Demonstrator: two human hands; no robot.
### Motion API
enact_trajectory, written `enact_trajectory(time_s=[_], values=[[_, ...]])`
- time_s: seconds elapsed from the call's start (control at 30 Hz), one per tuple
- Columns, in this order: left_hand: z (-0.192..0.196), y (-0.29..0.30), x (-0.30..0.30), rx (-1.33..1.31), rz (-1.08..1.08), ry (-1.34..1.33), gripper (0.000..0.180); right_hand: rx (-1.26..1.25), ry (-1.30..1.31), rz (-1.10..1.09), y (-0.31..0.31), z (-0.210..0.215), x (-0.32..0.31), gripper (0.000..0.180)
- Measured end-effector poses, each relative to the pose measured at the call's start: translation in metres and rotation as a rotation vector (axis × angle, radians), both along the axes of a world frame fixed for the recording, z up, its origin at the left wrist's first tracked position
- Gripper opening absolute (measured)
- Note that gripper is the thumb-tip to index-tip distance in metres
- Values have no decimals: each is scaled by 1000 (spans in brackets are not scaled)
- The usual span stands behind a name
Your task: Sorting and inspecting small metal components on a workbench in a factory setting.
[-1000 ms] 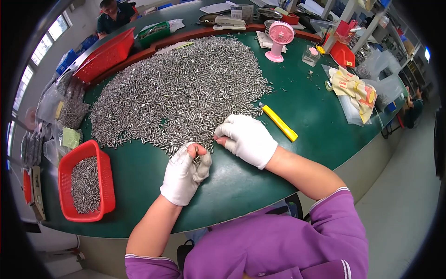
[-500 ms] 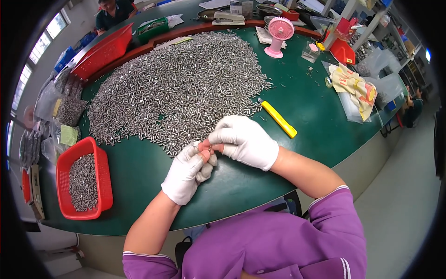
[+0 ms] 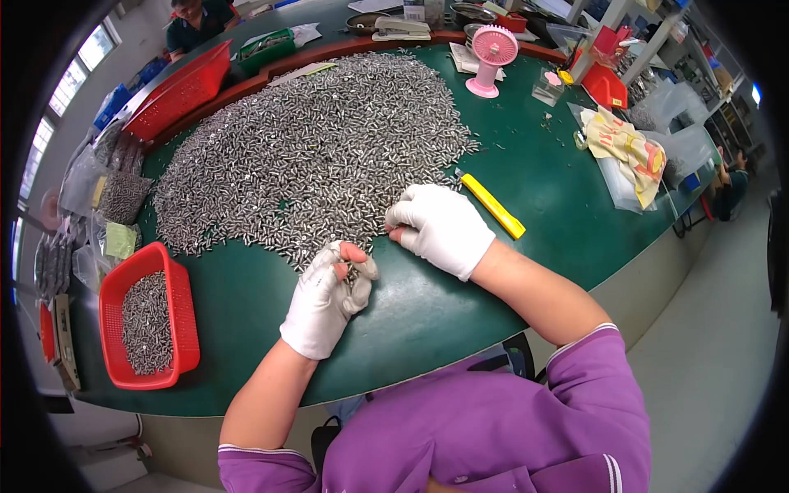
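A wide heap of small silvery metal pins covers much of the green table. At its near edge my left hand, in a white glove with bare thumb and fingertip, curls around several of these pins, which show between thumb and fingers. My right hand, gloved the same way, rests to the right at the heap's border. Its thumb and forefinger are pinched together; what lies between them is too small to make out. A yellow utility knife lies just beyond the right hand.
A red basket partly filled with pins stands at the left. A pink fan, a clear box and a printed cloth are on the far right side. Another red basket and a person are at the far left.
My hands, together before, are now apart. The right hand has moved right to the heap's edge; the left has turned slightly, showing pins in its fingers.
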State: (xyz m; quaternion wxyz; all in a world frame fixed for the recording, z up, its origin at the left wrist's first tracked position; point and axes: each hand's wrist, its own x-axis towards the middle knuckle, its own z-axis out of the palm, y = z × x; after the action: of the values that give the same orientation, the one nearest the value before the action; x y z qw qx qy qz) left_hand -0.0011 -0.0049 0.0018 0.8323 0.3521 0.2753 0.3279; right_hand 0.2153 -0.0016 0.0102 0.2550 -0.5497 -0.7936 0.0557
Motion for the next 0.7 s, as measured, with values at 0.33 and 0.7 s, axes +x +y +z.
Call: enact_trajectory(time_s=[0.33,0.7], values=[[-5,2,0,-11,-17,-32,14,-78,-36,-44,-4,-6,-5,9],[2,1,2,-11,-103,76,15,21,264,336,-8,12,-13,14]])
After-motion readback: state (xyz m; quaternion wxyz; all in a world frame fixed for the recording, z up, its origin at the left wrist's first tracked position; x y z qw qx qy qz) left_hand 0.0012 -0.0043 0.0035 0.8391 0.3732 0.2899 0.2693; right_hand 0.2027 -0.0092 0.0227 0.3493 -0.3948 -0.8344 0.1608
